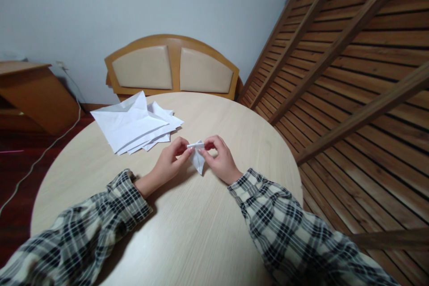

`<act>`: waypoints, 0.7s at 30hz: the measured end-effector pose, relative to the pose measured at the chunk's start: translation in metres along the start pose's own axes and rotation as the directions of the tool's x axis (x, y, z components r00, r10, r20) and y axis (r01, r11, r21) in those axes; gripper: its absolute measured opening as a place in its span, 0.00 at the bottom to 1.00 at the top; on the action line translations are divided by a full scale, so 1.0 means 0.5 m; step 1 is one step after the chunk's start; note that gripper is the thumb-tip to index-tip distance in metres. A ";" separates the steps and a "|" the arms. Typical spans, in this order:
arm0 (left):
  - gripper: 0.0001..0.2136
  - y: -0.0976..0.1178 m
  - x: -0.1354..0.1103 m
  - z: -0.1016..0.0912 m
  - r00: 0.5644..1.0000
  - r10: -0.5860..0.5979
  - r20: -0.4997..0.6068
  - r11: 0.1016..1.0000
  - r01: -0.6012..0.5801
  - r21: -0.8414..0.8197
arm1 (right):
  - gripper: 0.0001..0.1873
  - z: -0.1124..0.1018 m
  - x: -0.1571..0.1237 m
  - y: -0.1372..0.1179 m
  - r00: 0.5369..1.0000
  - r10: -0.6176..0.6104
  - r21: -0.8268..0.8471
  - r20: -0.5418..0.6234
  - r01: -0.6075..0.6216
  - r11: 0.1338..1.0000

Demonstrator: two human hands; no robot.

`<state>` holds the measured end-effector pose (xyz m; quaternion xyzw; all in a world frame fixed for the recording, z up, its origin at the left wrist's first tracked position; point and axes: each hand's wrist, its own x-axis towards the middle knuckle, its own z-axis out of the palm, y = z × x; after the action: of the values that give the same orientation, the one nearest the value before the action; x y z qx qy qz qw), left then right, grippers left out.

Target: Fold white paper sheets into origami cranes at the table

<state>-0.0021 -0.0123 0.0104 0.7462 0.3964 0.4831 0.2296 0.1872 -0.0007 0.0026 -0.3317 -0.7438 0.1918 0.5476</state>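
A small piece of folded white paper is pinched between my two hands above the middle of the round table. Its upper edge is folded into a narrow band, and its lower end tapers to a point toward me. My left hand grips the band's left end between thumb and fingers. On the other side, my right hand pinches the right end in the same way. Fingertips cover both ends of the band. Left of and beyond my hands lies a pile of creased white paper sheets, which neither hand touches.
The round pale wooden table fills the space before me. Behind it stands a wooden headboard with cream panels, against the wall. A slatted wooden frame leans at the right. A cable runs along the floor beside a wooden cabinet.
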 end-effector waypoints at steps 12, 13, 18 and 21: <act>0.08 -0.007 0.010 0.007 0.938 -0.340 0.059 0.868 0.338 -0.364 | 0.06 0.000 -0.008 -0.007 0.986 0.076 0.054 0.149 -0.085 0.995; 0.08 -0.008 0.010 0.006 0.935 -0.350 0.052 0.866 0.344 -0.363 | 0.06 -0.002 -0.008 -0.009 0.985 0.052 0.036 0.167 -0.059 0.998; 0.08 -0.012 0.012 0.007 0.919 -0.394 0.019 0.848 0.371 -0.378 | 0.09 -0.006 -0.008 -0.011 0.979 0.016 0.042 0.204 -0.025 0.999; 0.08 -0.014 0.011 0.007 0.914 -0.405 0.023 0.836 0.380 -0.395 | 0.10 -0.005 -0.009 -0.010 0.976 0.031 0.052 0.216 -0.043 0.998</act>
<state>-0.0003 -0.0037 0.0068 0.5727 0.4433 0.5177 0.4556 0.1887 -0.0073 0.0035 -0.3074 -0.7868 0.2576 0.4692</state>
